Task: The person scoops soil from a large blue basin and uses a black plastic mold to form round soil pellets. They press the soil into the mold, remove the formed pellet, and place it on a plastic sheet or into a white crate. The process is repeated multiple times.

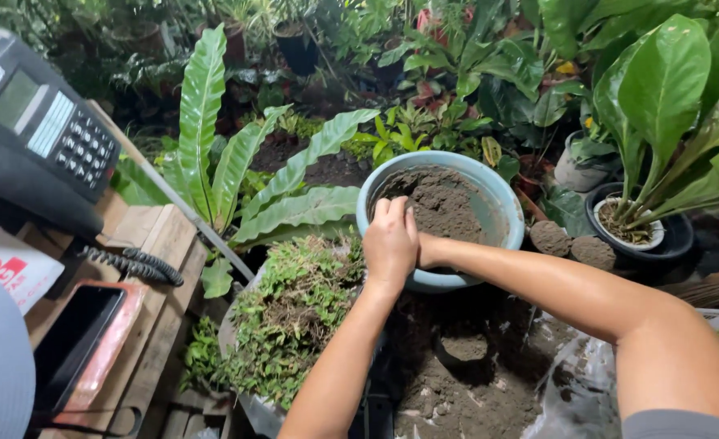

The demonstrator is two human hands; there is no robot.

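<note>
Head view, centre frame: left hand (389, 242) curled over the near rim of the pale blue bowl (502, 199), fingers bent together onto the brown soil (441, 202). Right hand almost wholly hidden behind the left; grip impossible to tell. Risk: bowl tipped toward the camera, so soil could spill over the rim. Lower right: plastic bag (575, 390), cut off.

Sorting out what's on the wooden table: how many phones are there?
2: a black desk phone at the table's far end, and a smartphone in a reddish case nearer. Others may be out of frame.
</note>
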